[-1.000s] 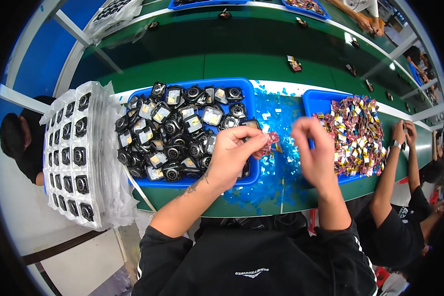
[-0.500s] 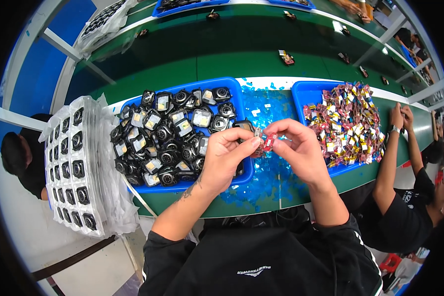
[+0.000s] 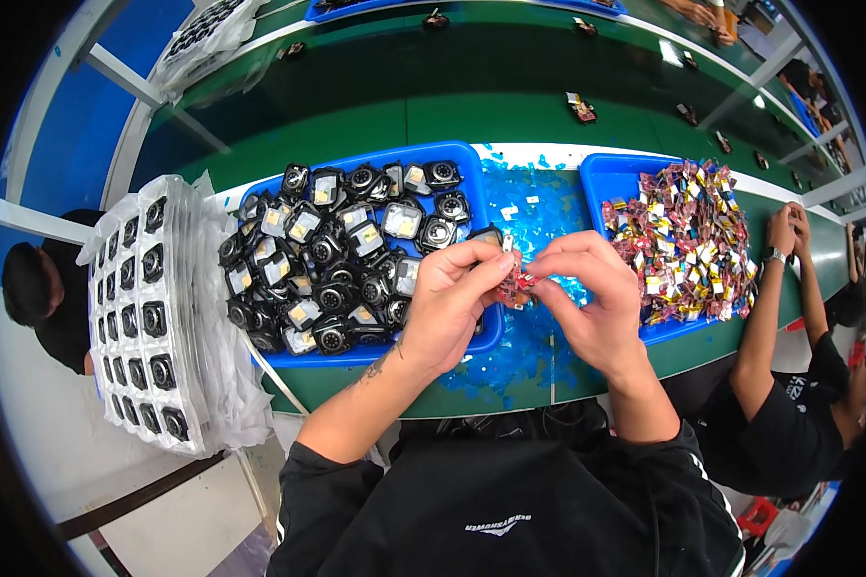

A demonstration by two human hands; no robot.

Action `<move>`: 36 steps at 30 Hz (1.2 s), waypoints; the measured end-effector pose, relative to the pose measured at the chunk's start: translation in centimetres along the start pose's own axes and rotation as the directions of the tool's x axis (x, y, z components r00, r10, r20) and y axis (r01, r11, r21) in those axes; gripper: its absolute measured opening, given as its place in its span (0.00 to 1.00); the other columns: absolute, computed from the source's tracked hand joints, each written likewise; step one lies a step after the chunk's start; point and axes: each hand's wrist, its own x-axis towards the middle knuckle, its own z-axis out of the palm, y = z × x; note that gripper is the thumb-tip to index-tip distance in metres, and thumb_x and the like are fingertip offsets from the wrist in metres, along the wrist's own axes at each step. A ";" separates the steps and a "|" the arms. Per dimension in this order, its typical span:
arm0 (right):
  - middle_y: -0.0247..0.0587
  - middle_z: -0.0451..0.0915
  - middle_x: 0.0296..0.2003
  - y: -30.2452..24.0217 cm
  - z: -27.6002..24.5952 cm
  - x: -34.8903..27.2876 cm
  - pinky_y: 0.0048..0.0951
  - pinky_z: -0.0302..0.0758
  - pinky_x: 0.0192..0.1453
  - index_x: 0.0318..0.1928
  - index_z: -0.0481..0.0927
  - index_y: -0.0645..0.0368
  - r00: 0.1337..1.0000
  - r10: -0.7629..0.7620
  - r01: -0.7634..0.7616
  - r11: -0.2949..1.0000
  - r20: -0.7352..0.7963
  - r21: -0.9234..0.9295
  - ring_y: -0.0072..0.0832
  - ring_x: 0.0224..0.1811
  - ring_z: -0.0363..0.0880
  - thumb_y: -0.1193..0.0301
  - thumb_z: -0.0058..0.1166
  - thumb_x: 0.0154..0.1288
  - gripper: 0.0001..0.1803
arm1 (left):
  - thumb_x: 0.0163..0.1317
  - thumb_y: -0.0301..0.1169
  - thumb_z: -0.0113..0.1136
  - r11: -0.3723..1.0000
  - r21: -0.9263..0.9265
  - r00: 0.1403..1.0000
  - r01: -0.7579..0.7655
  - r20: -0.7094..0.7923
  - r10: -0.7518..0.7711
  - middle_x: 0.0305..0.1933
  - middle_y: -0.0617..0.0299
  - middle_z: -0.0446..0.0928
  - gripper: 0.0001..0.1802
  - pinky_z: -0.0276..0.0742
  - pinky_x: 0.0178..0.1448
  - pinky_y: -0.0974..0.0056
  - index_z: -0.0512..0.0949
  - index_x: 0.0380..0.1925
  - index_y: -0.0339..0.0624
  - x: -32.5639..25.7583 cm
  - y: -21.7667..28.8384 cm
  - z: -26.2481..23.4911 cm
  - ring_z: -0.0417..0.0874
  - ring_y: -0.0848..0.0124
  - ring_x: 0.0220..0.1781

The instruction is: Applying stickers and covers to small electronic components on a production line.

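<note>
Green bench surface (image 3: 356, 125) runs from left to right across the scene, with a strip of blue plastic film scraps (image 3: 539, 207) lying between two containers at its near edge. Farther back, a dark green belt carries a few small parts.

Left blue tray (image 3: 452, 154) holds a loose heap of small black camera-like modules (image 3: 337, 255), some showing round lenses, others pale square faces. Right blue tray (image 3: 595, 178) is filled with small multicoloured packets (image 3: 688, 240) in red, yellow and white.

At the far left, stacked clear blister trays (image 3: 144, 308) wrapped in plastic hold rows of the same black modules.

Left hand (image 3: 447, 303) and right hand (image 3: 587, 298) meet over the near right corner of the left tray, fingers closed in a pinch from both sides on a small reddish packet (image 3: 517, 286); a black module (image 3: 486, 236) sits just above the left fingertips, and whether they hold it cannot be told.

On the right, another person in a black shirt (image 3: 789, 423) stands at the bench with hands raised together.
</note>
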 end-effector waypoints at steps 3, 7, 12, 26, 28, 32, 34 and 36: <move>0.42 0.80 0.38 0.0 0.3 0.1 0.30 0.78 0.42 0.36 0.83 0.59 0.995 -0.058 0.050 0.993 -0.077 -0.108 0.33 0.39 0.81 0.83 0.66 0.50 0.11 | 0.68 0.28 0.58 1.000 -0.021 1.000 -0.010 0.001 0.010 0.35 0.61 0.80 0.07 0.81 0.41 0.68 0.80 0.36 0.34 0.0 0.0 -0.1 0.82 0.75 0.34; 0.41 0.81 0.35 0.2 0.6 -0.1 0.30 0.77 0.43 0.35 0.83 0.62 0.987 0.094 -0.081 0.992 -0.131 0.101 0.30 0.38 0.81 0.82 0.65 0.53 0.08 | 0.68 0.26 0.58 1.000 -0.029 0.999 0.012 0.043 -0.011 0.40 0.58 0.81 0.07 0.81 0.43 0.66 0.80 0.40 0.33 -0.1 -0.3 -0.9 0.82 0.73 0.37; 0.41 0.81 0.32 0.1 0.6 -0.5 0.29 0.77 0.42 0.35 0.82 0.65 0.970 0.181 -0.154 0.974 -0.162 0.168 0.29 0.36 0.81 0.82 0.64 0.56 0.06 | 0.65 0.21 0.59 1.000 -0.020 0.996 0.023 0.087 -0.021 0.44 0.56 0.82 0.09 0.83 0.48 0.64 0.80 0.45 0.33 -0.3 -0.3 -0.4 0.85 0.70 0.42; 0.40 0.79 0.31 -0.2 -1.2 0.2 0.31 0.77 0.37 0.37 0.83 0.61 0.994 -0.108 0.109 0.953 0.019 -0.282 0.36 0.33 0.80 0.81 0.66 0.52 0.10 | 0.59 0.16 0.63 1.000 0.024 0.999 0.010 -0.049 -0.009 0.39 0.55 0.81 0.08 0.85 0.47 0.66 0.77 0.39 0.30 -0.1 -0.6 0.1 0.86 0.68 0.42; 0.40 0.79 0.31 -0.1 -2.0 0.2 0.31 0.76 0.38 0.37 0.83 0.61 0.998 -0.014 0.025 0.980 0.058 -0.195 0.35 0.33 0.80 0.81 0.65 0.53 0.09 | 0.58 0.16 0.64 1.000 0.019 0.998 0.008 -0.054 -0.007 0.40 0.57 0.80 0.08 0.85 0.49 0.66 0.76 0.36 0.31 0.0 -0.6 0.3 0.86 0.68 0.42; 0.40 0.80 0.31 1.0 -3.2 -0.2 0.29 0.76 0.39 0.36 0.83 0.62 0.981 0.153 -0.166 0.979 0.117 0.116 0.31 0.34 0.80 0.80 0.64 0.55 0.07 | 0.57 0.14 0.64 0.986 0.140 0.995 -0.095 0.044 0.090 0.42 0.58 0.75 0.08 0.84 0.51 0.66 0.75 0.35 0.30 -0.2 -1.0 0.1 0.84 0.68 0.44; 0.41 0.81 0.31 0.8 -3.6 0.1 0.27 0.75 0.40 0.36 0.83 0.63 0.979 0.175 -0.188 0.973 0.103 0.134 0.29 0.34 0.80 0.80 0.64 0.56 0.06 | 0.57 0.13 0.63 0.978 0.170 0.991 -0.123 0.075 0.112 0.42 0.58 0.73 0.08 0.84 0.51 0.66 0.75 0.35 0.30 -0.3 -1.0 0.1 0.84 0.69 0.44; 0.41 0.81 0.30 0.5 -4.8 0.4 0.28 0.76 0.40 0.36 0.83 0.63 0.945 0.195 -0.205 0.979 0.262 0.010 0.29 0.33 0.80 0.80 0.63 0.56 0.06 | 0.57 0.13 0.63 0.976 0.157 0.988 -0.150 0.051 0.143 0.42 0.58 0.72 0.08 0.83 0.52 0.67 0.75 0.35 0.30 -0.2 -0.9 -0.1 0.83 0.70 0.44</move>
